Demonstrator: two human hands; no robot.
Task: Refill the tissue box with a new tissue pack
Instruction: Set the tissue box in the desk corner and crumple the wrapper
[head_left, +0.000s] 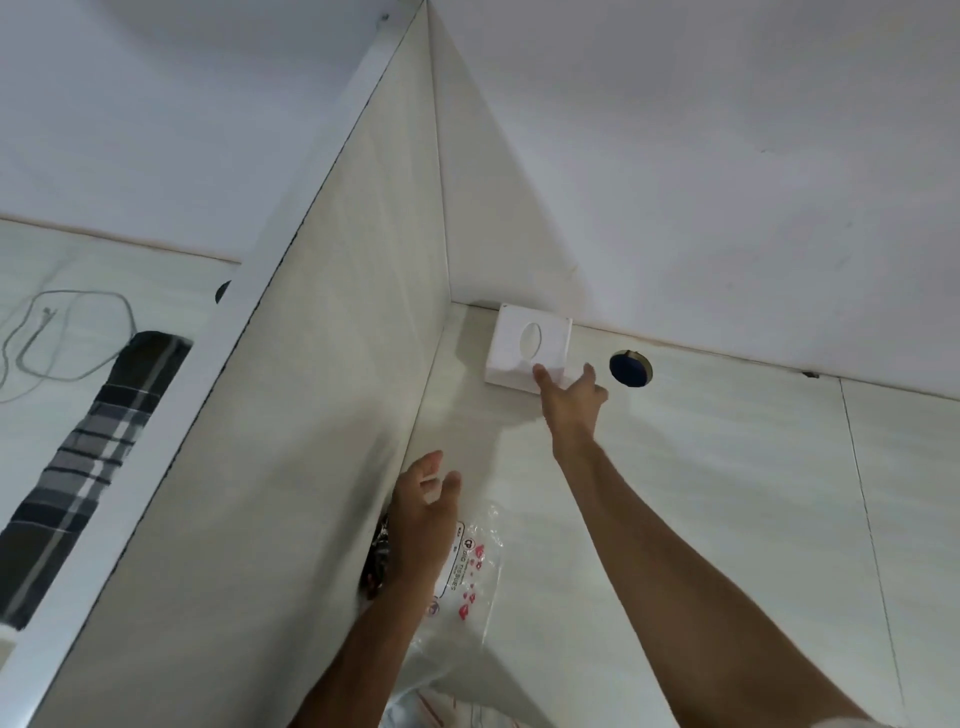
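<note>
tissue box (527, 347): plain white | tissue pack (470, 566): clear wrapper, red marks | grommet (630, 368): dark blue | cloth (88, 467): black-grey-white plaid

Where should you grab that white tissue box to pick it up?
Probably by its two short sides, reaching from the front. The tissue box lies flat with its back against the wall, so only the front and sides are free. The right hand already reaches its front edge.

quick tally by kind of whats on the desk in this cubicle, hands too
white tissue box: 1
clear plastic tissue pack: 1
round blue-capped cable hole: 1
dark patterned item behind the left hand, too hidden to name: 1
hands, left hand and right hand: 2
total: 6
</note>
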